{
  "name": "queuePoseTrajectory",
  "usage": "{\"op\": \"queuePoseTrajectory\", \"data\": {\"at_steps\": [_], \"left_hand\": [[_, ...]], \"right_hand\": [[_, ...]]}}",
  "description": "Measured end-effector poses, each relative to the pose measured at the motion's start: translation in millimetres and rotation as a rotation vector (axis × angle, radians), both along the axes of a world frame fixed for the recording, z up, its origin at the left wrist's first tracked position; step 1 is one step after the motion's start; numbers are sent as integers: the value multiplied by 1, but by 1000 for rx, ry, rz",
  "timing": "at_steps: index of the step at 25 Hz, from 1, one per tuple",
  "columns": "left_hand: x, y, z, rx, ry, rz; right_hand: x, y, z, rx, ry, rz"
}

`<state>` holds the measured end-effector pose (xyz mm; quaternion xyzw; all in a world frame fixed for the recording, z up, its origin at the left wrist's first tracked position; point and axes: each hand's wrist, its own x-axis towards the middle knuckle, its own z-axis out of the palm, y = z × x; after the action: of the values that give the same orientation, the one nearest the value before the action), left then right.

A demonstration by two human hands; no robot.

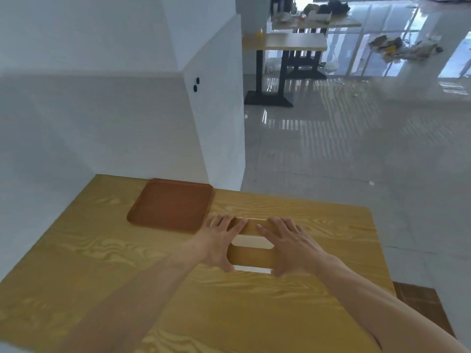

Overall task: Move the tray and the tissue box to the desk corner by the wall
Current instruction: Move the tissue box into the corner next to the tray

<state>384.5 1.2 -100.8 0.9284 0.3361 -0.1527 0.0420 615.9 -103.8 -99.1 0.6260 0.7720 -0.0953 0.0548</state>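
Observation:
A brown square tray [170,206] lies flat on the wooden desk [229,314], its far edge against the white wall at the desk's back. Just right of the tray sits a tissue box [251,253] with a wood-coloured lid and a white slot. My left hand [219,240] presses on the box's left end and my right hand [290,245] on its right end, fingers spread along its top and sides. The box rests on the desk surface between both palms.
A white wall [102,118] and a jutting wall corner [216,123] border the desk at the back. Beyond the desk's right edge is shiny tiled floor [356,149]. Other tables [283,44] with clutter stand far back. A brown seat [423,307] shows at the lower right.

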Motion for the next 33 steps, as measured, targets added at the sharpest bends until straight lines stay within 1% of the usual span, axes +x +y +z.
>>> {"op": "queuePoseTrajectory", "data": {"at_steps": [2, 7, 13, 17, 23, 29, 33], "left_hand": [[-31, -7, -1, 41, -17, 21], [-115, -20, 7, 48, -49, 108], [-247, -37, 17, 54, -80, 236], [-335, -54, 21, 84, -150, 329], [-452, -84, 27, 61, -147, 487], [-520, -95, 23, 84, -104, 555], [-550, -81, 16, 40, -107, 612]], "right_hand": [[-24, 4, 2, 7, -7, 45], [-99, 17, 5, 13, -3, 141], [-224, 28, 19, 14, 29, 255], [-310, 37, 29, 31, 13, 340], [-429, 50, 28, 40, -12, 498], [-501, 64, 19, 17, -11, 584], [-533, 86, 8, -7, 6, 622]]}}
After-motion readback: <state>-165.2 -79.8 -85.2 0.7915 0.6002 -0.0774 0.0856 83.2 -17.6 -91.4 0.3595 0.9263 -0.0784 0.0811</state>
